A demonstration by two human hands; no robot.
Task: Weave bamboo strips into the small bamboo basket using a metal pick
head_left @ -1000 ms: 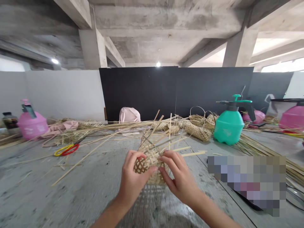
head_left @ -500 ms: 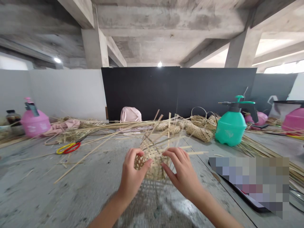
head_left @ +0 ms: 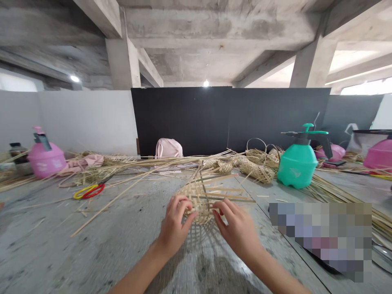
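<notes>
An openwork woven bamboo piece (head_left: 199, 200), pale with a few darker strips, is between my hands above the table. Its loose strip ends stick out to the upper right. My left hand (head_left: 177, 223) grips its left edge, fingers curled behind and thumb towards the front. At the right side, my right hand (head_left: 235, 222) pinches the weave where strips leave it, thumb close to the bent forefinger. The exact strip between those fingertips is too small to make out.
Yellow-and-red-handled scissors (head_left: 88, 191) lie left among loose bamboo strips (head_left: 122, 192). A green spray bottle (head_left: 297, 165) stands right, beside woven tubes (head_left: 257, 169). Nearer is a blurred-out flat device (head_left: 321, 241). A pink spray bottle (head_left: 45, 159) stands far left.
The woven piece has turned and tipped, so its loose ends, which pointed up, now lean right. Both hands have come slightly lower, and my right fingers have drawn closer together.
</notes>
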